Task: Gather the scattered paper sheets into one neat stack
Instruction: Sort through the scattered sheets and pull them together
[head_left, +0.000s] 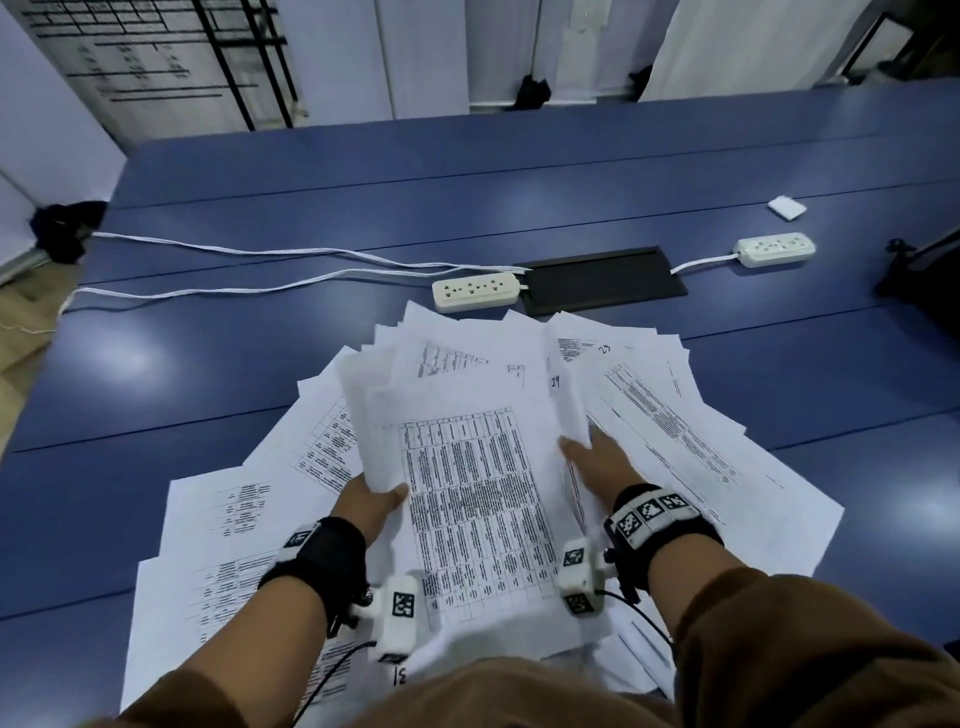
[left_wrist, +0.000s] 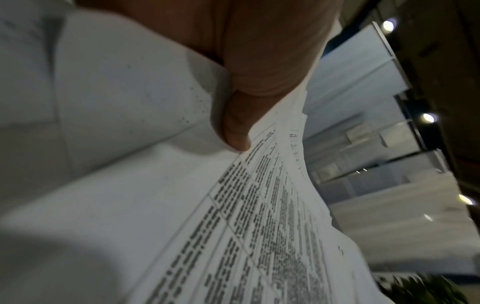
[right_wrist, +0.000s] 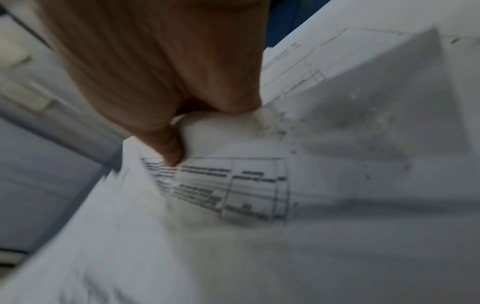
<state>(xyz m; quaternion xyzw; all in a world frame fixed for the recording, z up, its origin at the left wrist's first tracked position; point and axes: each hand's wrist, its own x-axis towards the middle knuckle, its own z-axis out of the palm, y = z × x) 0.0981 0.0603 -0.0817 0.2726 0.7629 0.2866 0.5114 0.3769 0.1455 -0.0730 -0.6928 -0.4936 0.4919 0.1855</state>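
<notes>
A blue table (head_left: 322, 197) filled the head view, and across its near half the scattered paper sheets (head_left: 701, 457) were spread in a loose fan, overlapping at many angles. Beyond them two white power strips (head_left: 475, 292) with their cords and a black cable hatch (head_left: 602, 280) lay well apart from the work, and a small white pad (head_left: 787, 208) sat at the far right.

Above the spread, a partial bundle of sheets (head_left: 467, 467) was held up, tilted and ragged at its edges. The left hand (head_left: 371, 506) was closed on the bundle's left edge, thumb on top. The right hand (head_left: 597, 462) was seen gripping the right edge, with paper bunched under the thumb in the right wrist view.

The task was judged to be only partly done: some sheets had been collected, yet many were left flat on the table on both sides, and the bundle had not been squared or set down.
</notes>
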